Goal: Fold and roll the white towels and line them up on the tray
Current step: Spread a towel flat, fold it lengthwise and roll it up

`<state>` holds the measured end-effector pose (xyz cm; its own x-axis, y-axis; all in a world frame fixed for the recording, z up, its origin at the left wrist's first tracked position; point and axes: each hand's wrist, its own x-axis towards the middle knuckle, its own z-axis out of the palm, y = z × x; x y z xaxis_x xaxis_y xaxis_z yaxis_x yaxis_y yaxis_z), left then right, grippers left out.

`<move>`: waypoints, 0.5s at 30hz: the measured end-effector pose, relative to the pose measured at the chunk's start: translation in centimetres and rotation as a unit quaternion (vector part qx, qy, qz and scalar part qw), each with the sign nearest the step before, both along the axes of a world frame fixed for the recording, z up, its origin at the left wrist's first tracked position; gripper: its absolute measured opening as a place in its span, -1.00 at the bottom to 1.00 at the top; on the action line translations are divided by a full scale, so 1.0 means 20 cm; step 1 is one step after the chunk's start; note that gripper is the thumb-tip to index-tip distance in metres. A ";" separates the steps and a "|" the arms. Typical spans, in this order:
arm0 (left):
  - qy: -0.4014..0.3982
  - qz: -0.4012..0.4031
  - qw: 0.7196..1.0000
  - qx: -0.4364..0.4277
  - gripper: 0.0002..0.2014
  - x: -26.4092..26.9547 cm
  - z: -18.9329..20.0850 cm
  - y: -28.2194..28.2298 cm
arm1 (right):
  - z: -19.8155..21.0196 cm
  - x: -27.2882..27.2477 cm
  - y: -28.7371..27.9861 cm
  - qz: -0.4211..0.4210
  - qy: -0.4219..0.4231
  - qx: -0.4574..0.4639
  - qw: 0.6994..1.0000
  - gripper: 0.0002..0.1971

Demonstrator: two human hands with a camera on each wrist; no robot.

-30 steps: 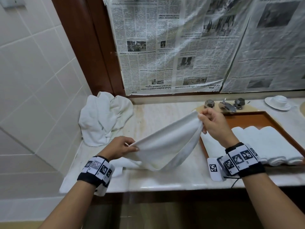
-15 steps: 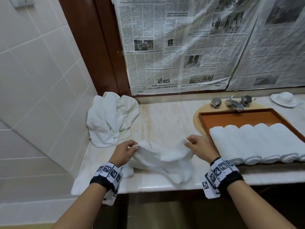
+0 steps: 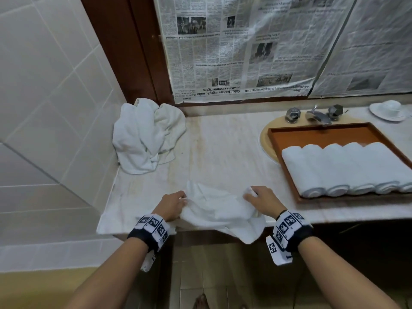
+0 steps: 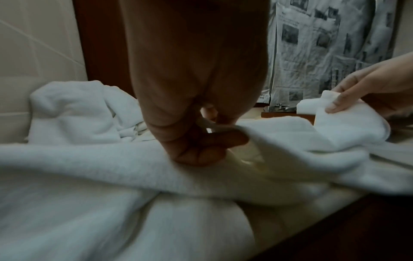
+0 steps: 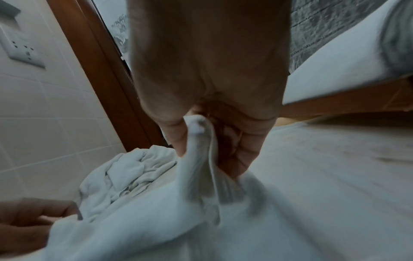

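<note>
A white towel (image 3: pixel 219 210) lies crumpled at the counter's front edge, one part hanging over it. My left hand (image 3: pixel 172 205) pinches its left end (image 4: pixel 223 127) between thumb and fingers. My right hand (image 3: pixel 259 200) pinches a folded corner (image 5: pixel 197 127) at its right end. In the left wrist view the right hand (image 4: pixel 366 88) holds that corner (image 4: pixel 317 104) slightly raised. On the orange-brown tray (image 3: pixel 316 132) to the right, several rolled white towels (image 3: pixel 347 168) lie side by side.
A heap of unfolded white towels (image 3: pixel 147 134) sits at the back left against the tiled wall (image 3: pixel 44 108). A tap with two knobs (image 3: pixel 316 114) and a white cup on a saucer (image 3: pixel 388 110) stand behind the tray. Newspaper (image 3: pixel 245 45) covers the mirror.
Both hands have dropped from holding the towel stretched in the air to the counter's front edge. The towel now lies slack and bunched between them.
</note>
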<state>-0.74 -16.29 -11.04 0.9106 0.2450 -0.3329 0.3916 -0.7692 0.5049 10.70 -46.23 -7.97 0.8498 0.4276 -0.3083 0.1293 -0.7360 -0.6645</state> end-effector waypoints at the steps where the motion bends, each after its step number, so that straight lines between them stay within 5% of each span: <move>1: 0.000 0.002 1.000 -0.014 -0.86 -0.04 0.02 -0.03 | 0.01 -0.01 -0.03 0.010 0.002 0.012 1.000 -0.62; 15: -0.123 -0.011 0.992 -0.035 -0.72 -0.19 0.32 -0.29 | 0.17 -0.11 -0.27 0.104 -0.052 0.124 0.985 -0.64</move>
<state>-4.54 -22.05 -4.58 0.9713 0.2077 -0.1160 0.2333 -0.7361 0.6354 8.42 -51.67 -4.63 0.7579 0.6466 -0.0870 0.3373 -0.5025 -0.7961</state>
